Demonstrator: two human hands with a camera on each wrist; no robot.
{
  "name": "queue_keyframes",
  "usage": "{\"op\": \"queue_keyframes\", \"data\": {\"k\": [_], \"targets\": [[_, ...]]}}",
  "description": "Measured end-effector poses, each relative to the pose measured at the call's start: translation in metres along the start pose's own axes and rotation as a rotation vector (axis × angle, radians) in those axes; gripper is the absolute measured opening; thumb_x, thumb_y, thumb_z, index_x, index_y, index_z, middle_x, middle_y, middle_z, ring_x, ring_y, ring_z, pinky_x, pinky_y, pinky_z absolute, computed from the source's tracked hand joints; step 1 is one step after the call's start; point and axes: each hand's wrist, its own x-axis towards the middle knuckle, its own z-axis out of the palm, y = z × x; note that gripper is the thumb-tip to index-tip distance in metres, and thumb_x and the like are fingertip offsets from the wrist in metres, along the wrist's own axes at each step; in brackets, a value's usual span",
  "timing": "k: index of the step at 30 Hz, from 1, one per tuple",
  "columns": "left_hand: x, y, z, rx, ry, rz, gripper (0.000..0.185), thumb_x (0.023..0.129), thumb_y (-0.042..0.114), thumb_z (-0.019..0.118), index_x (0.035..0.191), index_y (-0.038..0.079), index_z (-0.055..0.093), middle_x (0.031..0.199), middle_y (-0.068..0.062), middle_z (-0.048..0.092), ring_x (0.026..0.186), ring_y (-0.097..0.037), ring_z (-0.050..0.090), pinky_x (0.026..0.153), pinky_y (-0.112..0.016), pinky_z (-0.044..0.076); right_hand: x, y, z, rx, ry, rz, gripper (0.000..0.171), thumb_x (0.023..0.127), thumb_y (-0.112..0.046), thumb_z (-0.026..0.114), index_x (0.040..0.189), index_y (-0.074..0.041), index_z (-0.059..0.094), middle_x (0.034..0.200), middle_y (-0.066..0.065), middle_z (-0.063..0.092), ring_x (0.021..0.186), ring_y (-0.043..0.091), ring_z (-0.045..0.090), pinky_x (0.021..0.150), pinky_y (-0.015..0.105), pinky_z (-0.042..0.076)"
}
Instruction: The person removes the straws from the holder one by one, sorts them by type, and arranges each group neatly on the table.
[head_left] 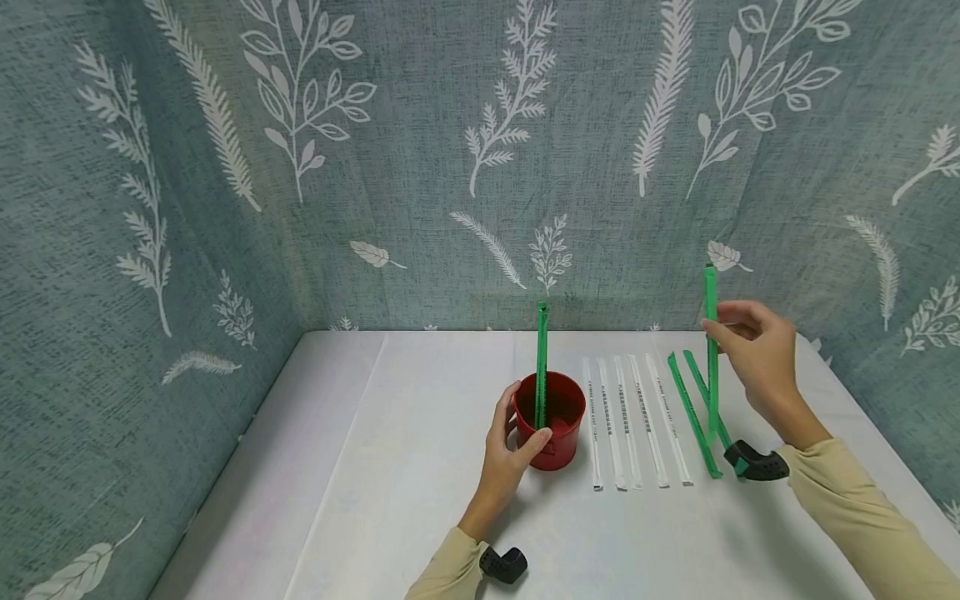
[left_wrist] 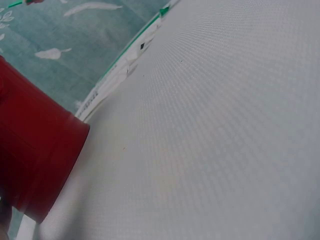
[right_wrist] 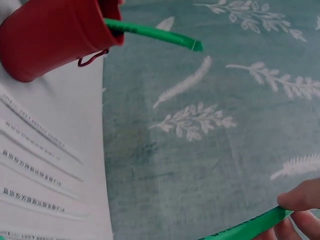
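Hands: left hand [head_left: 508, 446] grips red cup [head_left: 558, 433]; right hand [head_left: 757, 358] pinches green straw [head_left: 711, 350] upright, well right of cup.

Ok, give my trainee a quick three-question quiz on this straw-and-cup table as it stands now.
1. True or false: the right hand pinches a green wrapped straw held upright.
2. How many white paper-wrapped straws lie on the white table?
3. The left hand grips what: A) round red plastic cup B) a straw?

Key: 1 true; 2 five; 3 A.
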Motion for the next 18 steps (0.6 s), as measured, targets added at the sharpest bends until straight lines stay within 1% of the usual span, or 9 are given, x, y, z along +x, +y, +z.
{"op": "queue_keyframes", "data": {"k": [2,3,5,8,10,15,18], "targets": [[0.001,-0.011,0.000,0.005,0.008,0.015,0.068,0.088,0.022,0.064,0.147,0.024,0.030,0.143,0.000,0.041,0.131,-0.024,0.035,0.101,-0.052,0.035,0.000,0.003,-0.001,-0.018,-0.002,0.005,0.030,0.089,-0.013,0.066,0.115,0.000,0.060,0.090,-0.012,0.057,0.078,0.001,0.057,0.061,0.014,0.049],[0.001,-0.013,0.000,0.012,0.010,0.021,0.067,0.088,0.023,0.064,0.146,0.025,0.031,0.143,0.001,0.041,0.131,-0.023,0.036,0.101,-0.052,0.035,0.000,0.004,-0.002,-0.027,-0.003,0.008,0.030,0.089,-0.014,0.066,0.115,0.000,0.060,0.091,-0.012,0.057,0.078,0.000,0.056,0.062,0.014,0.048],[0.001,-0.015,0.000,0.016,0.011,0.031,0.067,0.088,0.024,0.064,0.146,0.025,0.030,0.143,0.001,0.041,0.131,-0.023,0.036,0.101,-0.052,0.035,0.000,0.007,-0.004,-0.040,0.000,0.015,0.030,0.090,-0.015,0.065,0.115,0.000,0.060,0.091,-0.013,0.056,0.078,0.000,0.056,0.061,0.014,0.048],[0.000,-0.013,0.001,0.016,0.014,0.018,0.067,0.088,0.024,0.064,0.146,0.026,0.031,0.143,0.003,0.042,0.131,-0.022,0.036,0.101,-0.051,0.035,-0.001,0.011,-0.006,-0.059,0.000,0.028,0.031,0.090,-0.016,0.066,0.115,0.001,0.060,0.091,-0.013,0.056,0.077,-0.001,0.056,0.061,0.014,0.048],[0.000,-0.008,0.001,0.013,0.013,0.015,0.067,0.088,0.021,0.064,0.146,0.023,0.031,0.143,0.001,0.042,0.131,-0.023,0.036,0.101,-0.052,0.035,-0.001,0.014,-0.007,-0.072,0.000,0.040,0.032,0.090,-0.017,0.065,0.115,0.001,0.060,0.090,-0.013,0.055,0.076,-0.001,0.056,0.060,0.014,0.048],[-0.002,0.016,0.001,0.002,0.003,0.022,0.067,0.088,0.016,0.063,0.146,0.009,0.030,0.143,-0.011,0.041,0.131,-0.031,0.035,0.100,-0.057,0.034,0.000,0.025,-0.009,-0.107,0.001,0.077,0.033,0.090,-0.017,0.064,0.116,0.003,0.058,0.090,-0.013,0.054,0.075,-0.003,0.055,0.060,0.014,0.047],[-0.002,0.025,0.000,0.005,-0.003,0.005,0.068,0.088,0.017,0.063,0.146,0.007,0.030,0.143,-0.013,0.040,0.131,-0.032,0.035,0.100,-0.056,0.034,-0.001,0.029,-0.011,-0.117,-0.004,0.094,0.035,0.090,-0.018,0.064,0.116,0.004,0.058,0.090,-0.012,0.054,0.074,-0.003,0.055,0.059,0.014,0.047]]}}
